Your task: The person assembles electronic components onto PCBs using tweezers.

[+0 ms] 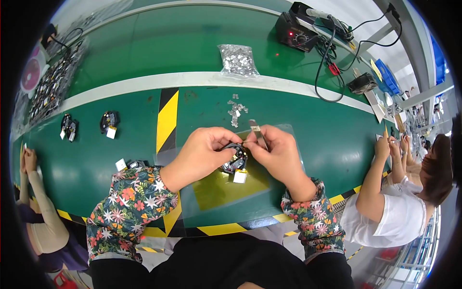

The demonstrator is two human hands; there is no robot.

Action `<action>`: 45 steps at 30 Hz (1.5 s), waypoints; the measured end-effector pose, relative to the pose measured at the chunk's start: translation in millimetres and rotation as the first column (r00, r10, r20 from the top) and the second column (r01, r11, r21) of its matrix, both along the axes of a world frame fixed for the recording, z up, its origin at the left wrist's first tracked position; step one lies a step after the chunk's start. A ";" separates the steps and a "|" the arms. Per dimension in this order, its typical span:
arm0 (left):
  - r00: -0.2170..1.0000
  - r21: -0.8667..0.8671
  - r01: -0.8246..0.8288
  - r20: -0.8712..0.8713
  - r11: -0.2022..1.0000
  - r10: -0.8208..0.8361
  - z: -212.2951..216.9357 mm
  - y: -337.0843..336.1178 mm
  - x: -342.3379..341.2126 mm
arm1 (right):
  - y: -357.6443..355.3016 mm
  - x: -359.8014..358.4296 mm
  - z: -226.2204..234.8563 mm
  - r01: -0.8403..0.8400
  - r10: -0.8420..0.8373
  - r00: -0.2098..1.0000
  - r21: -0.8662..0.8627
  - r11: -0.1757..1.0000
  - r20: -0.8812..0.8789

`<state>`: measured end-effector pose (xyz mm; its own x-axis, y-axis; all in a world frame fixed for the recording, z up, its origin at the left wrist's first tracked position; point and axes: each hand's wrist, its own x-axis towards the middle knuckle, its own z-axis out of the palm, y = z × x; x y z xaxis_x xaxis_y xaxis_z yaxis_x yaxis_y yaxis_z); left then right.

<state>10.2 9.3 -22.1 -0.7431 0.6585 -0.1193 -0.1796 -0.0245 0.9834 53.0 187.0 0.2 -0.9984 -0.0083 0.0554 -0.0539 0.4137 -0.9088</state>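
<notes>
My left hand (199, 156) is closed on the rim of a small round black electronic assembly (232, 164), with a white battery (240, 176) hanging at its near side. Tweezers (259, 135) lie in the grip of my right hand (281, 151). Its fingertips meet the assembly's far right edge; what they touch there is too small to make out. Beneath both hands is a yellow translucent sheet (207, 195) on the green bench. Several small silvery metal pieces (236, 111) are scattered just beyond the hands. Partly behind my left sleeve sits another black assembly (137, 164).
Two more black assemblies (69, 127) (109, 122) lie at the left. A clear bag of metal pieces (238, 60) rests on the raised shelf, and a black control box (296, 34) with cables stands back right. Co-workers sit at both sides, one in a white shirt (385, 216).
</notes>
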 end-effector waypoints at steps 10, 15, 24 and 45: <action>0.999 -0.066 -0.042 -0.033 0.997 0.039 5.4 0.5 2.7 | -9.5 2.2 -1.6 -0.077 0.099 0.975 0.116 0.990 -0.199; 0.997 -0.061 -0.061 -0.057 0.996 0.058 5.2 1.6 3.1 | -8.2 0.8 -4.7 -0.053 0.058 0.984 0.036 0.998 -0.171; 0.997 -0.045 -0.067 -0.046 0.997 0.065 6.9 1.5 2.5 | -6.4 1.2 -4.6 -0.097 0.091 0.992 -0.059 0.994 -0.091; 0.996 0.019 -0.077 -0.039 0.997 0.078 7.4 2.3 4.3 | -7.3 2.1 2.9 -0.110 0.109 0.989 -0.005 0.994 -0.101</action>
<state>14.5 11.6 -14.8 -0.7957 0.6007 -0.0777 -0.1372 -0.0539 0.9891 55.1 179.7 3.2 -0.9808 -0.1161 0.1565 -0.1900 0.3911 -0.9005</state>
